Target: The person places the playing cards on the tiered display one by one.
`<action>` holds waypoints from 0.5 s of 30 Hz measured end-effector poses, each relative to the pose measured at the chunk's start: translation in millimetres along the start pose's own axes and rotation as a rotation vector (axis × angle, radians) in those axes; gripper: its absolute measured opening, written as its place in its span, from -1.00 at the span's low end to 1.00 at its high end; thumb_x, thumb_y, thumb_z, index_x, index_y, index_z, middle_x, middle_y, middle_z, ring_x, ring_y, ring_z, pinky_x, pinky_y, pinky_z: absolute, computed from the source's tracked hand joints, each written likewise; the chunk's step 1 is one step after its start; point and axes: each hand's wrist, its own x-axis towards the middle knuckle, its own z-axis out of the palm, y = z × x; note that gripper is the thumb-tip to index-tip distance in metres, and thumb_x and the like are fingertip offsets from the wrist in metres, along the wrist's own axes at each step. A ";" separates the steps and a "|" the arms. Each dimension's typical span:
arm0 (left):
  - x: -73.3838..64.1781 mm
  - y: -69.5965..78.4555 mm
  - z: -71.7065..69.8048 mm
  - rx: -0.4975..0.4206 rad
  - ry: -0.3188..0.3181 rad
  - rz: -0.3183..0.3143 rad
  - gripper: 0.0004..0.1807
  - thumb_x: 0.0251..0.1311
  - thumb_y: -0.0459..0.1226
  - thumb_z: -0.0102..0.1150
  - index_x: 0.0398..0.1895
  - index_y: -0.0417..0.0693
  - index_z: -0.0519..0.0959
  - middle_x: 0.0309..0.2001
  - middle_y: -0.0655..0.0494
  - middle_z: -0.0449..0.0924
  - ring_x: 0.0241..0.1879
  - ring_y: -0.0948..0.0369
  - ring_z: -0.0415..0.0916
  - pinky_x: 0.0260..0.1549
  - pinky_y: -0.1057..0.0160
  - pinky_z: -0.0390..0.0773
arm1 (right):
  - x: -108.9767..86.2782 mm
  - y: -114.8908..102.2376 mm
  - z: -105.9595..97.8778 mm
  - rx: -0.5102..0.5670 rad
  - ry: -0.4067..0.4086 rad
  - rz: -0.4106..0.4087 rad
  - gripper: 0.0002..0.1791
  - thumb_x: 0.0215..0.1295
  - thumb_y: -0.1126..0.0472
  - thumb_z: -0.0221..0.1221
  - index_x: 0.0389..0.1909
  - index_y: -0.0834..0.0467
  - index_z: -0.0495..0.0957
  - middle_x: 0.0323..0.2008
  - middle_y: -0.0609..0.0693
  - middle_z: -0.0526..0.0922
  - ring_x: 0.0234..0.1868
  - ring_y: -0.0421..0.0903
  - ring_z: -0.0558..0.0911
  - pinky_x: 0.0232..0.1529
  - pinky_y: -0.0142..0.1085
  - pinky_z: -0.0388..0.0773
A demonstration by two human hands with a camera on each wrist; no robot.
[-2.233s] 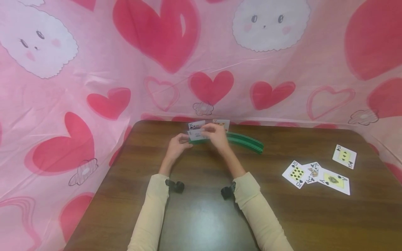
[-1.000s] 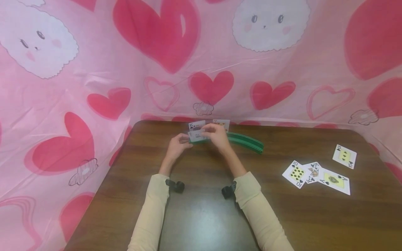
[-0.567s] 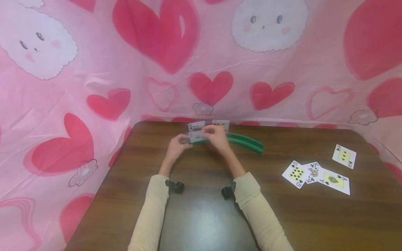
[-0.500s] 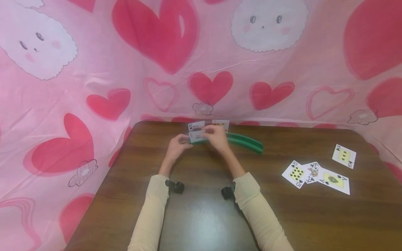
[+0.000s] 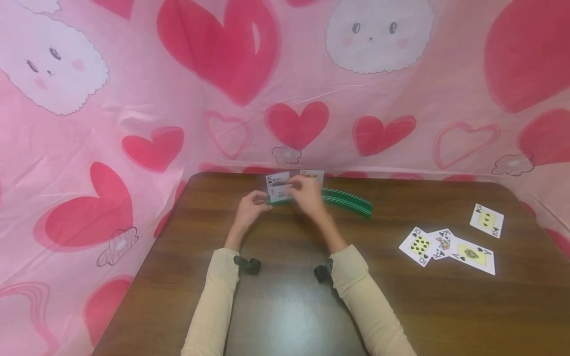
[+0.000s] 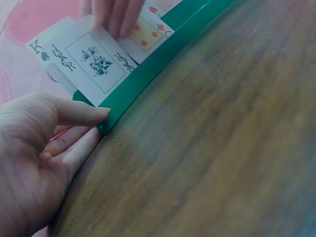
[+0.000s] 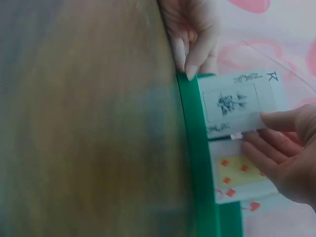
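Observation:
A curved green card holder (image 5: pixel 347 200) stands near the back of the table. My left hand (image 5: pixel 249 210) pinches its left end, thumb in front and fingers behind. My right hand (image 5: pixel 308 195) holds a joker card (image 7: pixel 229 101) by its upper right part, with the thumb on its face. The joker's lower edge meets the holder's front slot in the left wrist view. Behind it stands a king of spades (image 6: pixel 38 49), partly covered. To the joker's right a diamonds card (image 7: pixel 242 170) stands in the holder, with a hearts card (image 7: pixel 254 207) partly showing behind it.
On the right of the wooden table (image 5: pixel 285 316) lie a ten of spades (image 5: pixel 419 245), a king (image 5: pixel 443 243) and an ace of spades (image 5: pixel 474 254), overlapping. Another black-suited card (image 5: pixel 487 220) lies farther back. Pink heart-printed cloth (image 5: pixel 294 74) hangs behind the table.
The joker has shifted slightly down and straightened against the king behind it, still in my right hand. My left hand keeps its place on the holder's end.

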 end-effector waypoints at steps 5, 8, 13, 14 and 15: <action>0.5 -0.1 0.4 0.010 0.005 0.009 -0.65 -0.17 -0.36 0.33 -0.22 -0.14 0.50 -0.14 -0.03 0.55 -0.13 0.11 0.52 -0.14 0.17 0.48 | 3.2 -9.2 -17.1 -0.041 0.149 -0.098 -0.83 0.09 0.27 0.19 -0.26 0.09 0.58 -0.28 -0.09 0.62 -0.22 -0.23 0.56 -0.17 -0.36 0.48; 0.9 0.4 0.8 0.013 -0.003 0.018 -0.63 -0.16 -0.37 0.32 -0.20 -0.16 0.50 -0.13 -0.04 0.55 -0.11 0.10 0.50 -0.13 0.16 0.47 | 4.3 -16.1 -35.7 -0.028 0.256 -0.104 -0.85 0.08 0.26 0.20 -0.29 0.12 0.59 -0.32 -0.06 0.64 -0.29 -0.24 0.58 -0.23 -0.39 0.49; -0.5 1.7 -0.7 0.017 -0.012 0.028 -0.63 -0.16 -0.35 0.32 -0.20 -0.16 0.49 -0.14 -0.06 0.54 -0.10 0.08 0.50 -0.12 0.14 0.47 | 1.8 -21.6 -71.4 0.116 0.326 -0.026 -0.85 0.10 0.24 0.18 -0.32 0.22 0.59 -0.42 0.06 0.65 -0.41 -0.07 0.62 -0.41 -0.34 0.54; -0.8 1.6 -1.3 0.015 -0.010 0.030 -0.64 -0.16 -0.35 0.32 -0.20 -0.15 0.50 -0.14 -0.06 0.54 -0.11 0.08 0.50 -0.12 0.14 0.47 | 0.7 -21.4 -77.9 0.167 0.325 -0.010 -0.85 0.12 0.25 0.17 -0.32 0.24 0.58 -0.42 0.11 0.64 -0.42 -0.01 0.63 -0.41 -0.32 0.55; -1.1 1.1 -1.6 0.014 -0.007 0.034 -0.64 -0.16 -0.35 0.32 -0.20 -0.16 0.50 -0.15 -0.07 0.54 -0.11 0.08 0.50 -0.12 0.13 0.47 | -0.3 -21.1 -84.3 0.218 0.320 0.012 -0.84 0.13 0.25 0.16 -0.31 0.26 0.58 -0.42 0.15 0.63 -0.42 0.06 0.62 -0.41 -0.29 0.56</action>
